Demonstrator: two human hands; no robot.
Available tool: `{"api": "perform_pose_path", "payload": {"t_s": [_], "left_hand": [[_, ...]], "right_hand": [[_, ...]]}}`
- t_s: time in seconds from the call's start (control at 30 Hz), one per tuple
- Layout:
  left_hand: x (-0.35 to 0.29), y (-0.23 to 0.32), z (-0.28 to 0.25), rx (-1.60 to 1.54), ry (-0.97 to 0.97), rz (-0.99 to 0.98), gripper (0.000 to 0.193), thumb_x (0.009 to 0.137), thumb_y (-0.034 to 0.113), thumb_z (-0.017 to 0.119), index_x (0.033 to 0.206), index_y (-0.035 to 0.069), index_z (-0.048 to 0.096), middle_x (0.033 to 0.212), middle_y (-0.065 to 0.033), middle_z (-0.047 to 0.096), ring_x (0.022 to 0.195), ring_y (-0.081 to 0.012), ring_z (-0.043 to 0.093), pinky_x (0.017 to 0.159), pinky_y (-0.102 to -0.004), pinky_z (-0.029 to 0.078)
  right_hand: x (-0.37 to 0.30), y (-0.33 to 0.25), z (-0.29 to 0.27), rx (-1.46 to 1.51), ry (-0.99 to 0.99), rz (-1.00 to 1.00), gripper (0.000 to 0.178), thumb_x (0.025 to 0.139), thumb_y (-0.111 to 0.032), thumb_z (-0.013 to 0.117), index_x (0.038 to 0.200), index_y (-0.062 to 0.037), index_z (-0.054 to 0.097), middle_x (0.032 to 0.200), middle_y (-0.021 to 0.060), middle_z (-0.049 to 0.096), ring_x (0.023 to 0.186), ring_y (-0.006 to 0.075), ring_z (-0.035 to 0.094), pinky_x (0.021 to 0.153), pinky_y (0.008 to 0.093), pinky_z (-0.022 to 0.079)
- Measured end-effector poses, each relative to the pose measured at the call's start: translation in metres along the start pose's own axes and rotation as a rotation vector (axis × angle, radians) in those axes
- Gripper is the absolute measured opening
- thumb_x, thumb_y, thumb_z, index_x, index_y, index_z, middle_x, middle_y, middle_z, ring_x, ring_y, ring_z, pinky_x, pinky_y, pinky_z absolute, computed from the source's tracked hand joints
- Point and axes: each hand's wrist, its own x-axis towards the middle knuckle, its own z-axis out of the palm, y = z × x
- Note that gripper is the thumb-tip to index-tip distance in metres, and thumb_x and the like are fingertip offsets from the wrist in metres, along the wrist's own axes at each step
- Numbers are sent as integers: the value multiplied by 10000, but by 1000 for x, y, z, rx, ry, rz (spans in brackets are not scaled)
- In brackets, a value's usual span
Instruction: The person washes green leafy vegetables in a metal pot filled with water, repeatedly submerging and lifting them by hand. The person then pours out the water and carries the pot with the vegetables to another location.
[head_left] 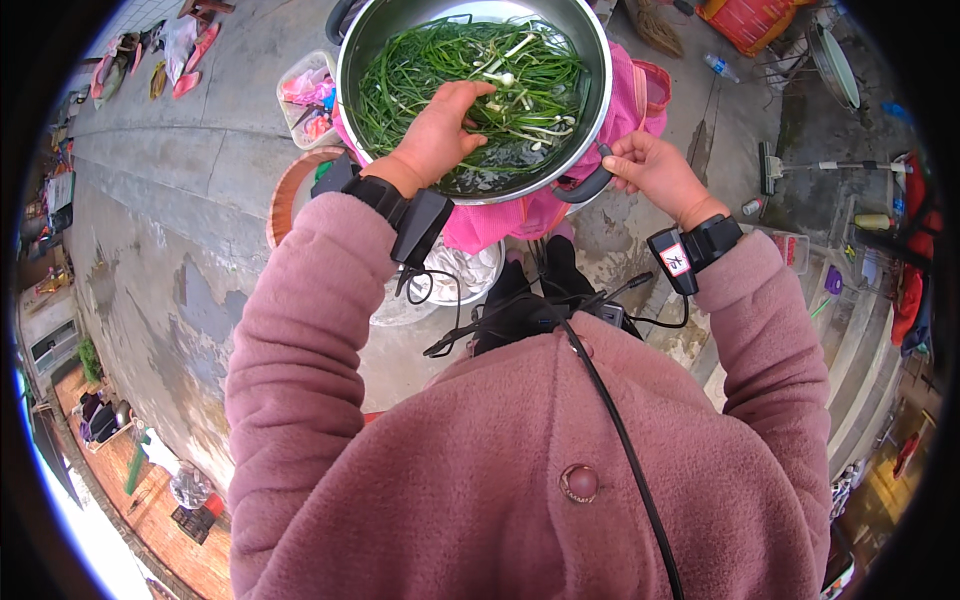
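The clearest marking is a white label (pixel 677 260) with a reddish edge, stuck on the black device (pixel 660 247) strapped at the wrist just behind the right hand (pixel 660 172); it bears a single large dark written character. At the upper right, the orange-red bag (pixel 745 22) carries yellowish printing, cut by the rim of the view and too small to make out. A clear plastic bottle (pixel 720 67) near it has a blue label, its lettering illegible.
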Motion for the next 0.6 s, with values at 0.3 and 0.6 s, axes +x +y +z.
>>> {"api": "perform_pose_path", "payload": {"t_s": [0.3, 0.6], "left_hand": [[-21, 4, -16, 268, 8, 135, 315, 715, -20, 669, 997, 75, 564, 1184, -109, 530, 1086, -338, 528, 881, -373, 473], [-26, -2, -4, 89, -251, 185, 407, 763, -76, 585, 1130, 100, 606, 1198, -106, 527, 1067, -315, 544, 912, -356, 461]], "right_hand": [[0, -1, 2, 12, 10, 22, 180, 863, -167, 676, 930, -29, 582, 779, 18, 628, 657, 75, 598, 542, 202, 459], [0, 1, 2, 26, 12, 20, 180, 860, -165, 679, 924, -28, 581, 766, 18, 627, 648, 73, 593, 538, 198, 457]]}}
